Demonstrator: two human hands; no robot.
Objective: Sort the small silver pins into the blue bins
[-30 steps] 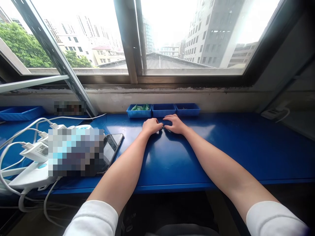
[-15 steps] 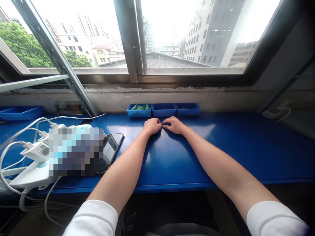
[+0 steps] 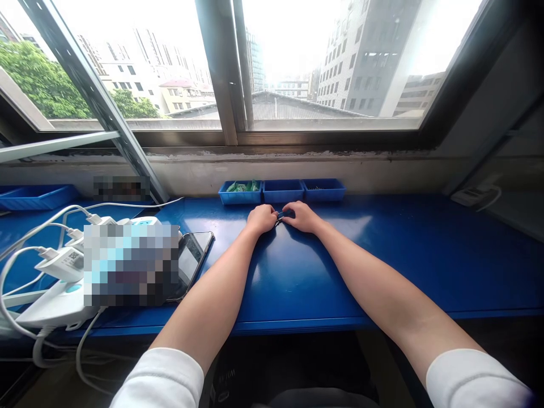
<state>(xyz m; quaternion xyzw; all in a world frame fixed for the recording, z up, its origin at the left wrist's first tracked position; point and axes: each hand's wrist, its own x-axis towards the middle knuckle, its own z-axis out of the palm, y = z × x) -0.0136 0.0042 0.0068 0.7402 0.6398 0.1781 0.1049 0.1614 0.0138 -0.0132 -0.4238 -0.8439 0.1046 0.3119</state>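
Note:
My left hand (image 3: 262,219) is closed, thumb and fingers pinching a small dark piece (image 3: 279,220) with a shiny edge, too small to name. Facing it, my right hand (image 3: 301,216) has its thumb and fingertips curled in at the piece's other side. A narrow gap shows between the two hands, and the piece spans it. Both hands are low over the blue tabletop (image 3: 293,272), just in front of three small blue bins. Green packets lie in the left bin (image 3: 240,197). The middle bin (image 3: 283,192) is nearest my fingers, and the right bin (image 3: 324,191) has small dark bits inside.
At the left, a white power strip (image 3: 55,303) with plugs and cables lies beside a phone (image 3: 198,249); part of that area is blurred out. A metal shelf post (image 3: 127,141) slants down behind. Another blue tray (image 3: 46,196) is at the far left, under the window.
My right fingers were spread a little away from the piece, then closed in on it; now they are slightly farther from the left fingertips. My left hand has stayed in place.

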